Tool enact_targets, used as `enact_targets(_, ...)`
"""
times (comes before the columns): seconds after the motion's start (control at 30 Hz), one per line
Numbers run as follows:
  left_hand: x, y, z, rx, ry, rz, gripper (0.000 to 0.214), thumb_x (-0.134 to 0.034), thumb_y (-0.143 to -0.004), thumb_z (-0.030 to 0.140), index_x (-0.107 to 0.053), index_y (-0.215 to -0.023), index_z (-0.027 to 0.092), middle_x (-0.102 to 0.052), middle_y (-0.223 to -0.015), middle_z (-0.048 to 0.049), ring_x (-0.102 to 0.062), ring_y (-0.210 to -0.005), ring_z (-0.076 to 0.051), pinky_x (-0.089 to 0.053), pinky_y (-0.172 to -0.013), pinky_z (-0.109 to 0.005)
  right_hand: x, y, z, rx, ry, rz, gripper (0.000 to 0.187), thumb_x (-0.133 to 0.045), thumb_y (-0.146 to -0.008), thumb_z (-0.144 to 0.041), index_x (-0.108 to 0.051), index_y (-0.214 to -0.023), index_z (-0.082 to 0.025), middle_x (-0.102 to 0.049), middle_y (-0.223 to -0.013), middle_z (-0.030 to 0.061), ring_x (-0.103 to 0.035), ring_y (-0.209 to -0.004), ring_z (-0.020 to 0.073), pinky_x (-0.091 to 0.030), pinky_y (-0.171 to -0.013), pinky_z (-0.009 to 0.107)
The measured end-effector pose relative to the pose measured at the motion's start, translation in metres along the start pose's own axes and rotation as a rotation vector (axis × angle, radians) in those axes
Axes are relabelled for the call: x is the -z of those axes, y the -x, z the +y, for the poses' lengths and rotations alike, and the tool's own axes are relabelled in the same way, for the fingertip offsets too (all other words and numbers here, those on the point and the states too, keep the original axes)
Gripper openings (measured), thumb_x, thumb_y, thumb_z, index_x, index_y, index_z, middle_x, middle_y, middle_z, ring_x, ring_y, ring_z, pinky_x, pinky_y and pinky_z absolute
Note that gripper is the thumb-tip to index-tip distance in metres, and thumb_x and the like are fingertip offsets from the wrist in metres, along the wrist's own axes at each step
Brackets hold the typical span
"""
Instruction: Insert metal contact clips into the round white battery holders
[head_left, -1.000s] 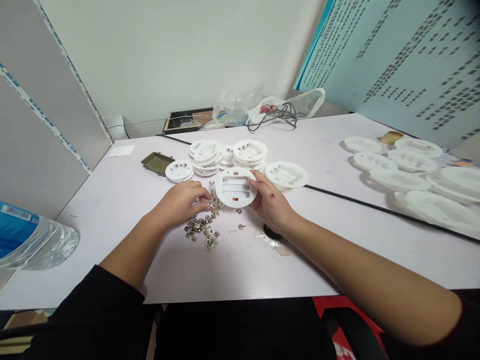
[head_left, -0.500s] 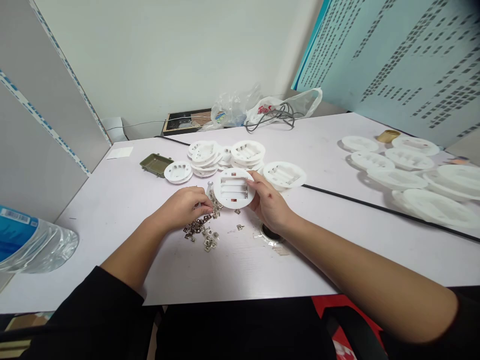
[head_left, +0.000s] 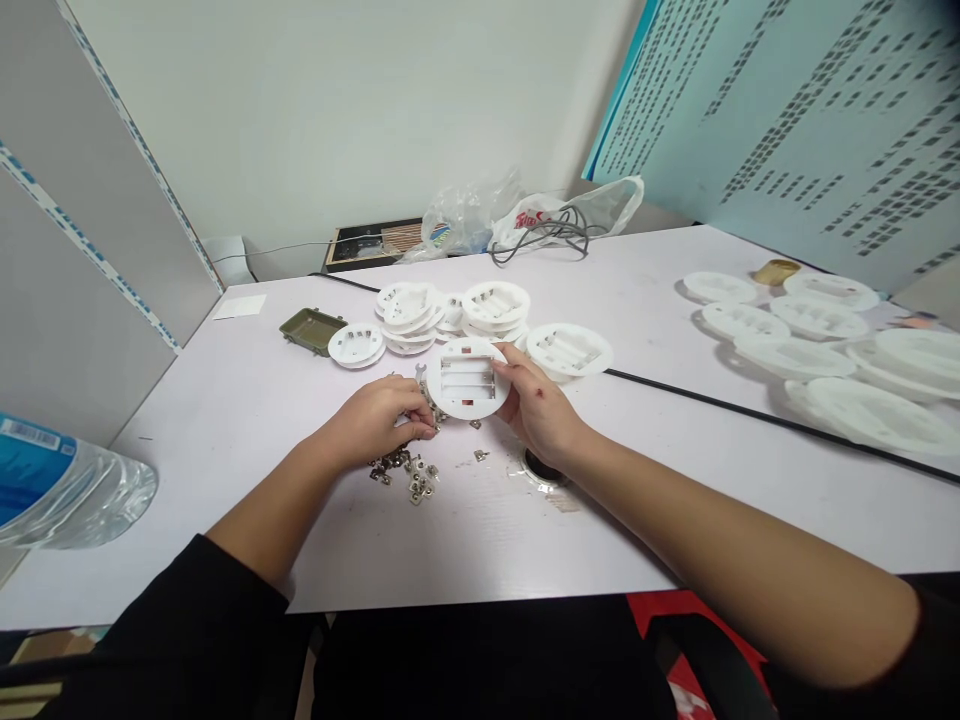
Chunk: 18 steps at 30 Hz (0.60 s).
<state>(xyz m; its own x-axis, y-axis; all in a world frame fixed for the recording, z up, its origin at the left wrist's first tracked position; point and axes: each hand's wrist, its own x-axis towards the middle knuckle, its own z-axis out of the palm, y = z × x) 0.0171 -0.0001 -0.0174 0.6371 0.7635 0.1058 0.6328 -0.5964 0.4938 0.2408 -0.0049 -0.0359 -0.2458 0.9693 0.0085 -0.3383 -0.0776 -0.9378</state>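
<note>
My right hand grips the right edge of a round white battery holder, its slotted side tilted towards me. Two metal springs show in its slots. Just left of it my left hand is closed in a pinch over a pile of small metal battery contacts; whether a contact is between the fingertips I cannot make out. A small wrench lies behind the fingers, partly hidden. Two loose contacts lie below the holder.
Stacked white battery holders stand behind my hands, with more holders at the right. An olive tray sits left of the stacks. A water bottle is at the left edge. A black cable crosses the table.
My left hand has shifted slightly to the right, closer to the holder, its fingertips still pinched together. My right hand and the battery holder have barely moved.
</note>
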Motion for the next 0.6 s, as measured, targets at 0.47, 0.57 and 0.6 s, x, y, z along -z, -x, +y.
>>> enact_targets(0.47, 0.0075, 0.0018, -0.0033, -0.118, -0.024, 0.061, 0.017, -0.055, -0.096, 0.013, -0.068, -0.088, 0.021, -0.073, -0.087, -0.0039, -0.065, -0.083, -0.017, -0.052, -0.077, -0.032, 0.0023, -0.001, 0.0021, -0.001, 0.055, 0.009, 0.026, -0.059, -0.084, -0.045, -0.056, -0.104, -0.028, -0.064, -0.09, 0.0022, -0.061, -0.084, 0.0244, -0.054, -0.068, 0.038)
enact_targets(0.57, 0.0067, 0.0016, -0.0038, -0.052, -0.028, 0.065, 0.017, -0.056, -0.094, 0.012, -0.067, -0.086, 0.021, -0.073, -0.083, -0.0025, -0.065, -0.083, -0.017, -0.051, -0.075, -0.032, 0.0008, -0.0005, 0.0007, -0.002, 0.021, -0.005, 0.027, -0.058, -0.083, -0.043, -0.055, -0.104, -0.026, -0.066, -0.097, 0.0041, -0.063, -0.094, 0.0267, -0.055, -0.073, 0.041)
enact_targets(0.6, 0.0065, 0.0016, -0.0042, -0.035, -0.025, 0.069, 0.017, -0.056, -0.094, 0.011, -0.067, -0.086, 0.021, -0.073, -0.083, -0.0022, -0.065, -0.082, -0.017, -0.051, -0.075, -0.031, 0.0003, -0.0004, 0.0003, -0.002, 0.012, -0.005, 0.027, -0.058, -0.083, -0.043, -0.055, -0.104, -0.026, -0.066, -0.098, 0.0043, -0.063, -0.095, 0.0269, -0.055, -0.073, 0.041)
